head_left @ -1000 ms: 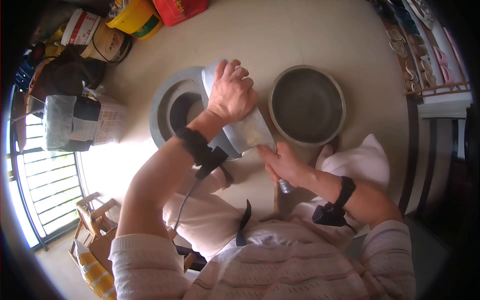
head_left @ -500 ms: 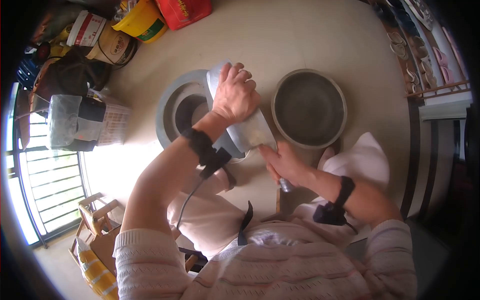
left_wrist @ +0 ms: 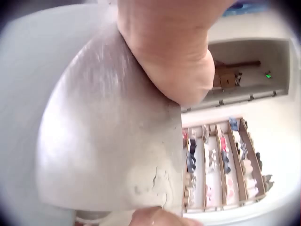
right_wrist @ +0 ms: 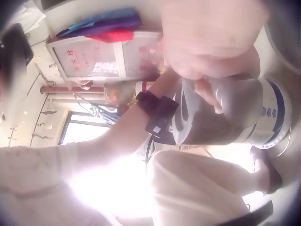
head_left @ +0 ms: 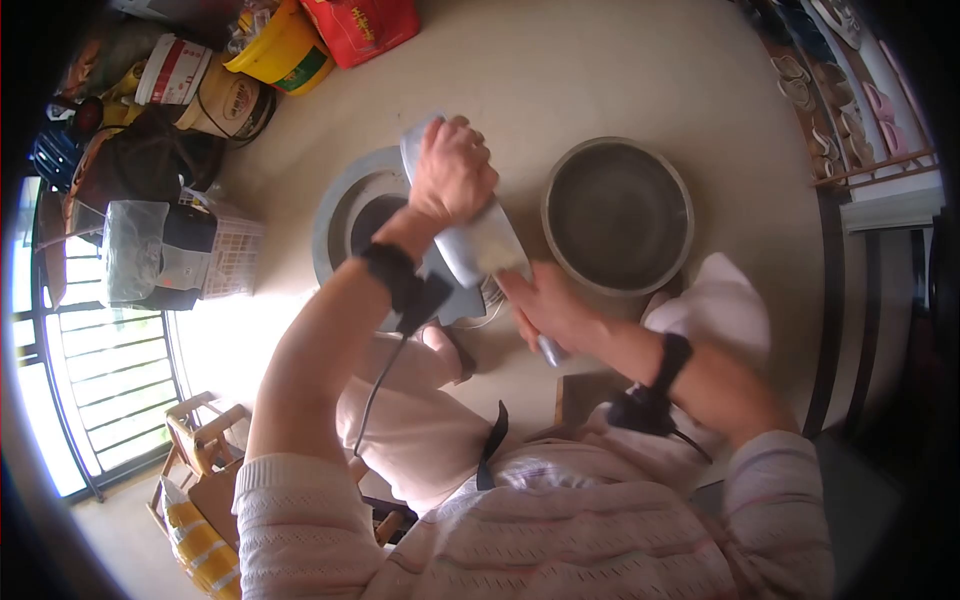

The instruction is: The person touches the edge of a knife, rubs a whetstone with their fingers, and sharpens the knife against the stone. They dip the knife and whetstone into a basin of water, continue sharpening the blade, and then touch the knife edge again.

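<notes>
Both hands hold a broad metal scoop (head_left: 490,250) with a curved blade, tilted over a round grey-rimmed appliance (head_left: 333,205). My left hand (head_left: 453,175) grips the blade near its far end, with the fingers curled over its edge. Around the handle at the near end closes my right hand (head_left: 548,303); a metal tip sticks out below it. The blade (left_wrist: 103,132) fills much of the left wrist view and carries pale marks near its lower edge. In the right wrist view, the appliance's white side (right_wrist: 277,113) shows a blue band.
A wide grey basin (head_left: 617,215) sits on the floor to the right. Buckets (head_left: 285,45) and a red bag (head_left: 362,28) stand at the back left, a plastic crate (head_left: 232,245) at the left. Shoe shelves (head_left: 850,110) line the right side. A wooden stool (head_left: 205,440) is at lower left.
Both hands and the scoop have shifted a little toward the left and away from my body. The hold of each hand stays the same. The basin stays in place.
</notes>
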A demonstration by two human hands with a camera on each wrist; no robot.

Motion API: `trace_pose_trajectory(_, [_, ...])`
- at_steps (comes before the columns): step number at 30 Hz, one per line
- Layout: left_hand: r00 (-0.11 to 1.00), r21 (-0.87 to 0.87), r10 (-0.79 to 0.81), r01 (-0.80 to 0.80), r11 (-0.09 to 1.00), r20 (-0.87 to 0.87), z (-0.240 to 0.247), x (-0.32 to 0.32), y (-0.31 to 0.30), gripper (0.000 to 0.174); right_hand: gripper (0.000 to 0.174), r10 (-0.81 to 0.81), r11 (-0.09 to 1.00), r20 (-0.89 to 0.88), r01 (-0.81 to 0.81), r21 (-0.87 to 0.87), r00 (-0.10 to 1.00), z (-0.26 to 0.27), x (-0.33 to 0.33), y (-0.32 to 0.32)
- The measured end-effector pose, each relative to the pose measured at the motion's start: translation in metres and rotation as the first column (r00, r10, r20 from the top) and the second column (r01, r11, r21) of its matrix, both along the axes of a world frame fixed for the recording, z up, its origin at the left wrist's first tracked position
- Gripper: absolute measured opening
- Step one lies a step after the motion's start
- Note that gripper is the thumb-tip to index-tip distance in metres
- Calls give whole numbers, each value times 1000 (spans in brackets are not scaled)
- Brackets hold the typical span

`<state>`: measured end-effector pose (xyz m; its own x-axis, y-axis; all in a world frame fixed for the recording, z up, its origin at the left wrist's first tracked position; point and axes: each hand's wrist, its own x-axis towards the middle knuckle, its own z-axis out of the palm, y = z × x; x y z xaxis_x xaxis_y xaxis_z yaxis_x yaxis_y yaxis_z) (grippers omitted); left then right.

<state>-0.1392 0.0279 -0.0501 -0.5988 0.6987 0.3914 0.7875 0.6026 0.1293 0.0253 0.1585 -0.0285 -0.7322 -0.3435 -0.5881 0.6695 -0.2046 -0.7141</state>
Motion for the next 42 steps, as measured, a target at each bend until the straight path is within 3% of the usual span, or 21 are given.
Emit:
trace_pose_trajectory(2, [999,24,14,-15,1000,47,2,25,6,23,25,40,988,-3,-39,150,999,5,20,8])
trace_pose_trajectory(6, [997,-19,1,0,1000,83,6,8,3,17,26,37,990,4,-38,136,999,4,4,7])
trace_pose_trajectory(12, [997,-81,25,-19,997,73,6,-37,-4,21,31,-7,995,18,5,98,1000,1,-39,-6])
trace_pose_trajectory(14, [996,-110,39,-31,993,75,6,-33,-5,25,31,-27,996,32,24,82,999,0,-33,-5])
trace_pose_trajectory(16, [998,-64,11,-7,998,62,7,-11,-1,17,28,68,991,-42,-63,118,997,-3,-12,1])
trace_pose_trajectory(19, [998,-22,30,-28,999,53,6,26,8,17,27,29,989,-31,-24,147,999,3,21,11])
trace_pose_trajectory(21, [997,-14,20,-19,1000,73,4,19,9,19,26,47,988,37,-52,144,998,4,14,12])
trace_pose_trajectory(28, [999,-62,16,-13,998,51,4,-46,-5,24,31,14,993,-10,-13,117,1000,-1,-48,-3])
trace_pose_trajectory(33, [998,-43,15,-12,999,56,5,-16,0,24,31,1,998,-11,0,69,1000,0,-16,0])
trace_pose_trajectory(35, [999,-3,32,-32,999,43,3,15,6,24,30,62,981,-15,-58,187,998,4,10,10])
trace_pose_trajectory(37, [998,-15,23,-22,1000,64,6,21,8,17,31,23,986,-5,-22,168,1000,4,14,12])
trace_pose_trajectory(42, [998,-36,3,0,999,67,3,-23,2,20,29,58,982,-27,-52,183,998,8,-23,6])
